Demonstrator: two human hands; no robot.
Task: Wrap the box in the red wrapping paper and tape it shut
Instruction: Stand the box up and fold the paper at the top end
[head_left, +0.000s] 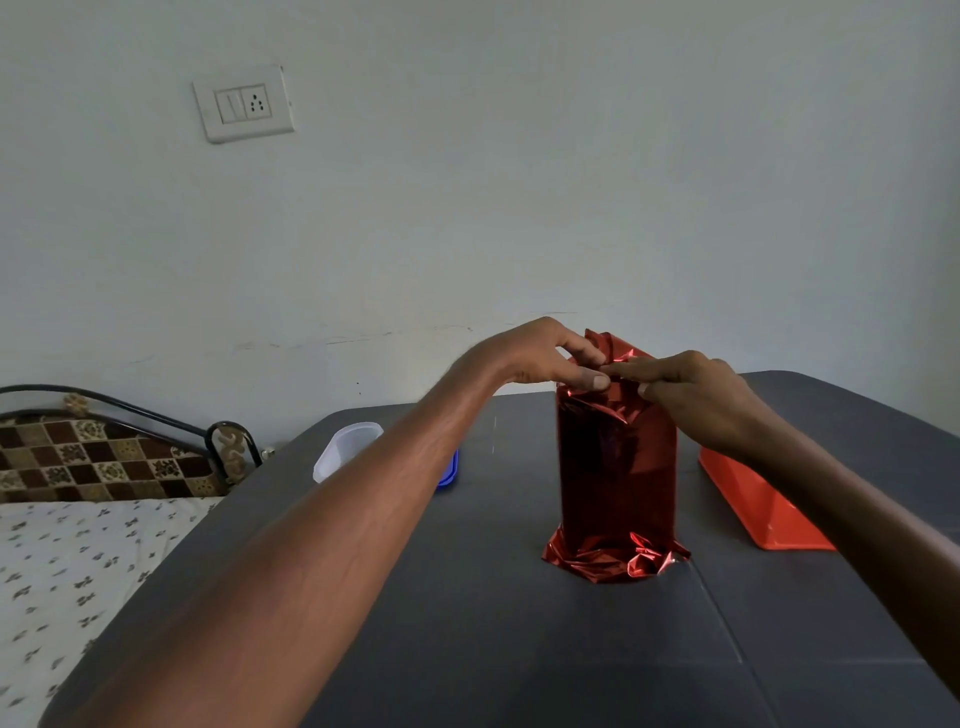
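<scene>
Box: stands upright at my 12 o'clock on the grey table (467, 623), wrapped in red paper (615, 467); crumpled paper flares around its base.
Left hand (540, 358): my thumb and fingers pinch the folded paper at the top.
Right hand (691, 395): fingers curled on the same top fold, touching my left fingertips.
Tray (753, 499): orange, at 2 o'clock, just beside the box.
Cup (345, 449): clear plastic, at 10 o'clock, partly behind my left forearm.
</scene>
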